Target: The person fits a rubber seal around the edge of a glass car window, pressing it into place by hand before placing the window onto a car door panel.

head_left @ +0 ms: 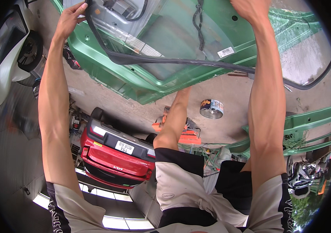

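A green car door panel [107, 73] with a clear plastic sheet over its inner side fills the top of the view. A black rubber seal [165, 61] runs down its left edge, along its lower part and off to the right. My left hand [71, 18] grips the seal's upper end at the door's left edge. My right hand [251, 8] is closed on the door's edge at the top right, partly cut off by the picture's rim. A black wiring bundle [200, 23] hangs on the panel between my hands.
A red car [115, 155] is parked below, a white scooter [2, 58] at the left. On the concrete floor lie a round tin can [211, 108], an orange power tool [186, 134] by my bare leg [173, 120], and another green door frame [305, 124] at the right.
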